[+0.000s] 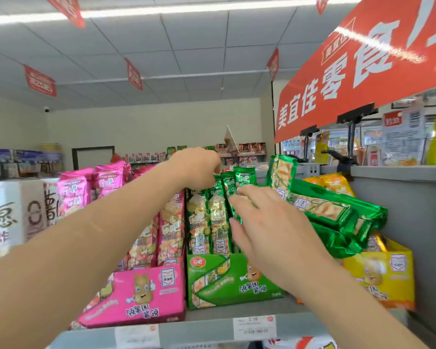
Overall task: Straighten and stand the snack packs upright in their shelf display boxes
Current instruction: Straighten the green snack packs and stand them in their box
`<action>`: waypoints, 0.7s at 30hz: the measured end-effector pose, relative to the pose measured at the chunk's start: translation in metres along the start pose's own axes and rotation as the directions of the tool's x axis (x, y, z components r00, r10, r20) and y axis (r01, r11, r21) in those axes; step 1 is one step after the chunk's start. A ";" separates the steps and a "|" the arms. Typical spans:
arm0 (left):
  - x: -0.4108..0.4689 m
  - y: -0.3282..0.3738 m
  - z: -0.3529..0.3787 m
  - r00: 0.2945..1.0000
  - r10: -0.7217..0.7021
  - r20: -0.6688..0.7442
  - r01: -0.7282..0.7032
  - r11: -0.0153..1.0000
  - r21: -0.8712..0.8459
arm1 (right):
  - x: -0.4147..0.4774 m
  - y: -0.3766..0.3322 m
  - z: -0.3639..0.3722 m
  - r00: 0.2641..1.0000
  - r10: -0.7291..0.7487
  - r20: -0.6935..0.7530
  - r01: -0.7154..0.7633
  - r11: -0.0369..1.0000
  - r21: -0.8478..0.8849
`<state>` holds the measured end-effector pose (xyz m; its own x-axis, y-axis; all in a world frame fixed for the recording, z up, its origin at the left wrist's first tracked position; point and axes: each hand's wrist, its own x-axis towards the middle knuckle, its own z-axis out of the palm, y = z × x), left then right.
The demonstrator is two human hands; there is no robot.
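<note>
Three display boxes stand on the top shelf: a pink box (146,293), a green box (227,278) and a yellow box (385,273). Green snack packs (202,217) stand upright in the green box. My left hand (196,170) reaches over them and pinches the tops of the rear green packs. My right hand (269,222) lies with spread fingers against the fronts of the standing green packs. Several fallen green packs (337,210) lie sideways across the top of the yellow box. One green pack (282,177) leans upright behind them.
Pink packs (73,192) stand in a row at the left, behind a white carton (8,217). A grey shelf end wall (400,197) closes the right side. A red banner (363,66) hangs overhead on clips. Price labels (254,327) sit on the shelf edge.
</note>
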<state>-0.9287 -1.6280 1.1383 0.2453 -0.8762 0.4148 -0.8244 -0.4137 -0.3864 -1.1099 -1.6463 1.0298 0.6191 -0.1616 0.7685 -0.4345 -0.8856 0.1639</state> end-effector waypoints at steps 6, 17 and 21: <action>0.017 0.009 0.001 0.971 0.026 0.236 -0.012 0.998 -0.063 | -0.009 -0.017 0.023 0.955 0.042 0.292 -0.025 0.998 -0.060; 0.017 0.002 0.001 0.991 -0.003 0.137 0.041 0.960 -0.278 | -0.004 -0.010 0.029 0.960 0.138 0.245 -0.106 0.984 -0.142; 0.006 0.006 -0.018 0.999 0.006 0.048 0.017 0.878 -0.478 | -0.003 -0.005 0.031 0.952 0.137 0.272 -0.101 0.985 -0.141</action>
<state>-0.9417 -1.6315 1.1535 0.2643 -0.8896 0.3726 -0.9635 -0.2603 0.0621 -1.0886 -1.6547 1.0074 0.7082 -0.3940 0.5858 -0.5831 -0.7942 0.1708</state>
